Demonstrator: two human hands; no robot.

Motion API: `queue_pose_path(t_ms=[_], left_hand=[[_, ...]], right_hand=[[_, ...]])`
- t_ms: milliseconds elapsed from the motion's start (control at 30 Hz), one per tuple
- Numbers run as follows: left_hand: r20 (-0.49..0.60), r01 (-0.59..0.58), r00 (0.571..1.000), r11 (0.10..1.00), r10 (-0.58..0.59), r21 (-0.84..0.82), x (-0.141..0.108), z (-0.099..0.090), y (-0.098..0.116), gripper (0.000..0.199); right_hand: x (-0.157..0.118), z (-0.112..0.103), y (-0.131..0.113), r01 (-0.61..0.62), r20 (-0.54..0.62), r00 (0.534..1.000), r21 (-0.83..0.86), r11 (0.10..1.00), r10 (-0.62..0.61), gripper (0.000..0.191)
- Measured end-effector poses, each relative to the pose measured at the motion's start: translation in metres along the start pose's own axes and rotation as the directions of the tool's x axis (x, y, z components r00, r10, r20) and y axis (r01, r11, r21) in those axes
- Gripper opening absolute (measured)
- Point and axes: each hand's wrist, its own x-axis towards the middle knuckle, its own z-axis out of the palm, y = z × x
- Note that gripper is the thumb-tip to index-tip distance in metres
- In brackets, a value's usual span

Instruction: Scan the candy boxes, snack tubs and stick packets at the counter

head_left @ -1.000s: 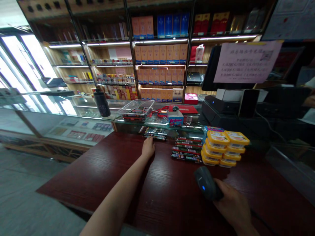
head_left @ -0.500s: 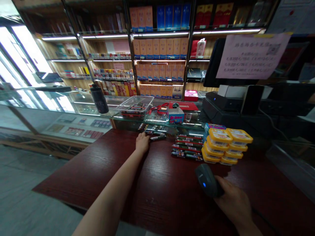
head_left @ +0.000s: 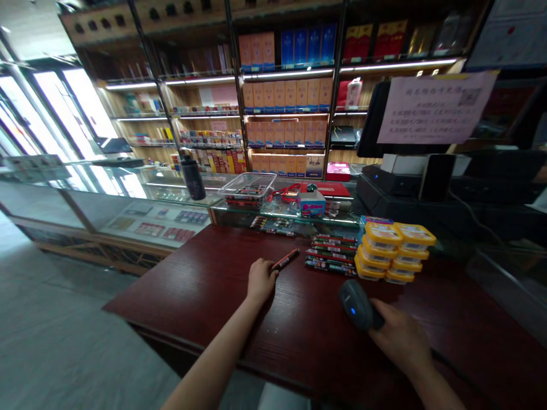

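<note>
Head view: left of the yellow tubs [head_left: 392,253], the left hand [head_left: 260,281] has its fingers closed on one end of a slim dark stick [head_left: 287,259]; nearer than the tubs, the right hand [head_left: 400,337] wraps round a scanner [head_left: 356,306]

Stick [head_left: 287,259] partly hidden, sign lettering [head_left: 432,106] blurred

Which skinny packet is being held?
The slim black-and-orange packet in the left hand, apart from the stacked packets beside the yellow tubs.
</note>
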Motion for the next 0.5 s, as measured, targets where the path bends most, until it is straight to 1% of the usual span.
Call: queue_pose_path(t_ms=[67, 100, 133, 200, 233, 267, 333, 367, 433, 500], left_hand=[[-0.021, -0.006, 1.000, 1.000, 0.006, -0.031, -0.004, 0.000, 0.002, 0.020], [-0.025, -0.008, 1.000, 0.999, 0.007, -0.036, -0.005, 0.000, 0.002, 0.019], [-0.026, -0.012, 1.000, 0.999, 0.011, -0.038, -0.005, 0.000, 0.003, 0.019], [-0.027, -0.020, 0.999, 0.999, 0.019, -0.036, -0.006, -0.001, 0.004, 0.020], [-0.028, -0.020, 0.999, 0.999, 0.019, -0.034, -0.006, -0.001, 0.004, 0.021], [-0.030, -0.019, 0.999, 0.999, 0.018, -0.031, -0.007, -0.001, 0.004, 0.022], [-0.036, -0.013, 0.999, 1.000, 0.013, -0.020, -0.007, 0.000, 0.004, 0.023], [-0.039, -0.010, 0.999, 1.000, 0.010, -0.012, -0.008, 0.001, 0.003, 0.023], [-0.041, -0.016, 0.999, 1.000, 0.016, 0.002, -0.008, 0.003, 0.001, 0.023], [-0.043, -0.036, 0.998, 0.999, 0.037, 0.008, -0.008, 0.005, 0.000, 0.022]], right_hand=[[0.005, -0.006, -0.012, -0.075, 0.072, 0.995, 0.120, 0.990, 0.067, 0.025], [0.007, -0.009, -0.019, -0.120, 0.112, 0.989, 0.209, 0.970, 0.099, 0.024], [0.010, -0.012, -0.027, -0.141, 0.133, 0.986, 0.322, 0.936, 0.103, 0.025], [0.017, -0.015, -0.042, -0.165, 0.151, 0.984, 0.543, 0.823, 0.098, 0.028], [0.019, -0.016, -0.050, -0.185, 0.178, 0.980, 0.621, 0.761, 0.093, 0.031], [0.022, -0.016, -0.056, -0.222, 0.233, 0.969, 0.678, 0.700, 0.082, 0.033], [0.025, -0.014, -0.067, -0.350, 0.353, 0.929, 0.732, 0.584, 0.113, 0.033], [0.026, -0.012, -0.070, -0.396, 0.398, 0.909, 0.739, 0.545, 0.121, 0.031], [0.027, -0.009, -0.075, -0.439, 0.439, 0.889, 0.739, 0.510, 0.128, 0.029], [0.027, -0.006, -0.077, -0.441, 0.442, 0.888, 0.738, 0.511, 0.128, 0.028]])
